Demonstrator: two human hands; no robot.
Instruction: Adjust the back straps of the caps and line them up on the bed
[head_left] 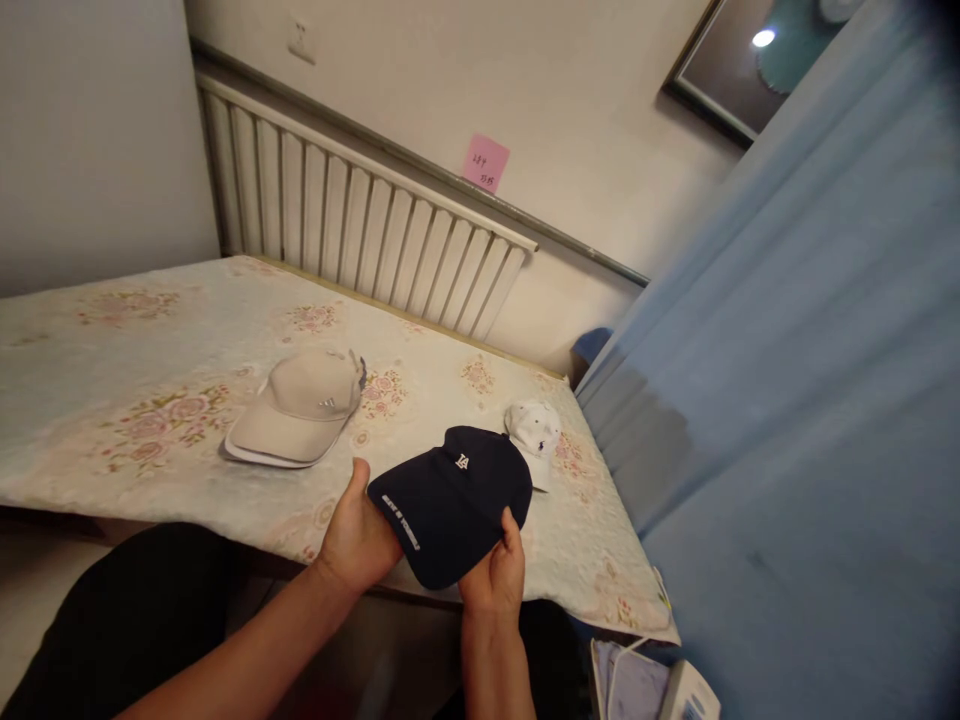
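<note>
A dark navy baseball cap (465, 500) with a white "LA" mark on its front and white lettering along the brim is held above the near edge of the bed. My left hand (360, 530) supports the brim from beneath, its thumb sticking up and its fingers hidden under the cap. Gripping the cap's near side, my right hand (496, 570) has its thumb pressed against the crown. To the left on the bed lies a beige cap (307, 400), with a white edge showing under its brim. A white cap (534, 430) sits just behind the navy one, partly covered by it.
The floral bed cover (420, 340) spreads beneath the caps. Behind it stand a radiator (360, 220) and a wall with a pink note (485, 163). A blue curtain (787, 400) hangs on the right. A white device (690, 693) is at lower right, near a cable.
</note>
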